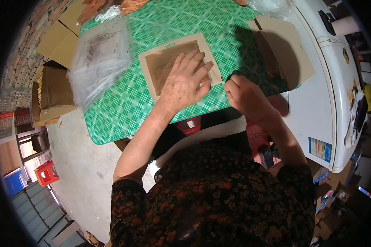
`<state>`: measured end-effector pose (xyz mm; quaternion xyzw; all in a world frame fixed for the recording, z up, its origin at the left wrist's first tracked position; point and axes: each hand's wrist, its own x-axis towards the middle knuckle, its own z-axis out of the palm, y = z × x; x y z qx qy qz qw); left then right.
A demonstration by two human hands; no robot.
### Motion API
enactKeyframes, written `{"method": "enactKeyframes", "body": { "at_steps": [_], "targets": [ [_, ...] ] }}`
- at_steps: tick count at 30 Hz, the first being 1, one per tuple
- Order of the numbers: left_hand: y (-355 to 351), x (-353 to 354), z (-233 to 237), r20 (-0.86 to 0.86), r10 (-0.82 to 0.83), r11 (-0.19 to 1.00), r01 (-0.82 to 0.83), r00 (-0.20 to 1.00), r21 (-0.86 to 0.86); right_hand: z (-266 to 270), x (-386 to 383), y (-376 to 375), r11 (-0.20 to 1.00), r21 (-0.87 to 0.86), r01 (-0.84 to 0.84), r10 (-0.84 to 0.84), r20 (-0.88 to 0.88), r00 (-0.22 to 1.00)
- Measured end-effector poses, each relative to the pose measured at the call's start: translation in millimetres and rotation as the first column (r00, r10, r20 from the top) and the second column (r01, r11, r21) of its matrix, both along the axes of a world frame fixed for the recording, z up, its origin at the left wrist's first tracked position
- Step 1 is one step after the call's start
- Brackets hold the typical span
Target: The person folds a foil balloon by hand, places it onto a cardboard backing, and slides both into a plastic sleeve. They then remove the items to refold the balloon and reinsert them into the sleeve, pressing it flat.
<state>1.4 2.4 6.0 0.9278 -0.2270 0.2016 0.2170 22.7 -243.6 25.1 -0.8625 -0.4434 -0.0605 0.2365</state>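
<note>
A flat, square cream frame point(210, 50) with a brown, see-through-looking middle and a small green print lies on the green checked tablecloth point(115, 119). My left hand point(186, 78) rests flat over its middle, fingers spread, covering much of the brown area. Just off the frame's lower right corner, my right hand point(244, 94) is closed in a fist-like pinch. Something small and dark shows at its fingertips, too shadowed to identify. To the left of the frame sits a stack of clear plastic bags point(105, 51) with printed text.
An open cardboard box point(282, 47) stands at the table's right, beside a white appliance point(309, 117). Another cardboard box point(55, 88) is left of the table. Brown pieces point(95, 9) lie at the far edge. A red stool point(46, 173) stands on the floor.
</note>
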Motion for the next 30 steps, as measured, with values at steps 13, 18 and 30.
{"method": "enactKeyframes", "body": {
  "at_steps": [13,18,30],
  "targets": [
    [0.0,-0.5,-2.2,0.011,0.004,1.0,-0.004,1.0,-0.005,6.3,14.0,-1.3,0.99,-0.061,-0.129,0.123,-0.097,0.988],
    [0.9,0.5,0.8,0.014,-0.007,1.0,0.007,1.0,-0.001,6.0,9.8,2.1,0.994,0.008,-0.112,0.112,-0.13,0.985],
    [1.1,0.8,-4.1,0.049,-0.034,0.998,0.037,0.998,-0.05,-4.0,-13.7,3.7,0.99,0.13,-0.058,0.062,-0.028,0.998]
  ]
}}
